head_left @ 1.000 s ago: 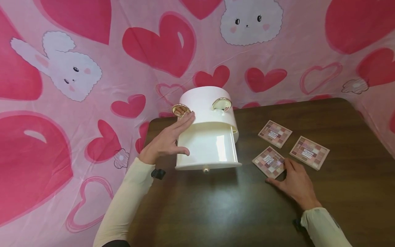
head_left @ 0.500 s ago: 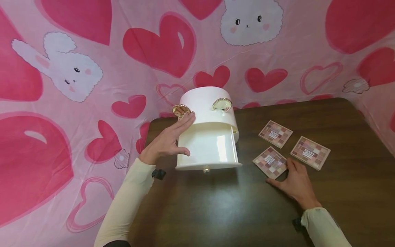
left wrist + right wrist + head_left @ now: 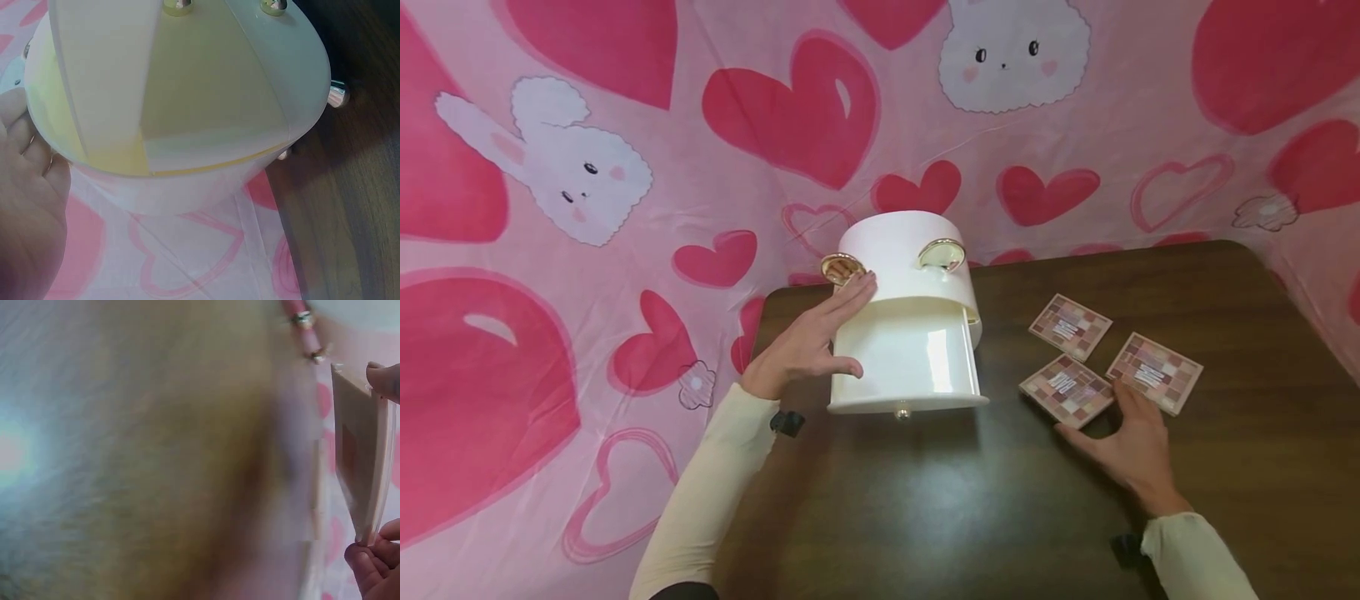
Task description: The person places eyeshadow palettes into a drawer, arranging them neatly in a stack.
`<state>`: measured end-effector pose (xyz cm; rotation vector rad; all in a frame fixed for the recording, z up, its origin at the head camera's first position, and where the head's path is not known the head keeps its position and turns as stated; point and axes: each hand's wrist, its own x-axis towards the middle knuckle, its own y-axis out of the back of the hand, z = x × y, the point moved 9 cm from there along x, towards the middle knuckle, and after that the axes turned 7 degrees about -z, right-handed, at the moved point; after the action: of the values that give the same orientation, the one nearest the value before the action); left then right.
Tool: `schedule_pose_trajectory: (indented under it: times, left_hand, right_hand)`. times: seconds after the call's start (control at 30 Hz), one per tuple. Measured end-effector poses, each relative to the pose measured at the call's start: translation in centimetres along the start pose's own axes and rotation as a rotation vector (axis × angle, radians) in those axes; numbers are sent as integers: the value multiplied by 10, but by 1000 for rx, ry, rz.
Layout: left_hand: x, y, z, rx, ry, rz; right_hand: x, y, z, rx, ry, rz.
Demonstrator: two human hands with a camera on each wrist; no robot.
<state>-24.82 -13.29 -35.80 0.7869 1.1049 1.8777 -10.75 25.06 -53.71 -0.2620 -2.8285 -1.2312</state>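
Observation:
A white rounded drawer box (image 3: 898, 254) stands towards the back of the table, its drawer (image 3: 891, 346) pulled out and showing a bare floor. My left hand (image 3: 808, 343) rests with extended fingers along the box's left side; the left wrist view has this hand (image 3: 28, 206) beside the box's curved edge. To the right, my right hand (image 3: 1135, 446) holds an eyeshadow palette (image 3: 1067, 392) between thumb and fingers. In the right wrist view, thumb and fingers grip opposite ends of that palette (image 3: 359, 450), seen edge-on and tilted up.
Two more eyeshadow palettes lie flat on the dark wooden table (image 3: 925, 517): one behind (image 3: 1070, 326), another to the right (image 3: 1153, 372). A gold knob (image 3: 902, 412) sits on the drawer front. A pink heart-print cloth (image 3: 715, 150) hangs behind and at the left.
The right hand has shifted slightly right, and the palette in it has turned and come up from lying flat. The left hand, box and drawer stay put.

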Motion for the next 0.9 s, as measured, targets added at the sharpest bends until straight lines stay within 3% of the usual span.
schedule_pose_trajectory:
  times: [0.3, 0.43, 0.9]
  left_hand:
    - [13, 2, 1, -19, -24, -2]
    - [12, 3, 1, -14, -30, 3]
    - [-4, 2, -1, -53, -15, 23]
  right_hand:
    - [1, 39, -17, 28, -1, 87]
    - [4, 50, -32, 35, 15, 72]
    - [9, 78, -106, 124, 231, 102]
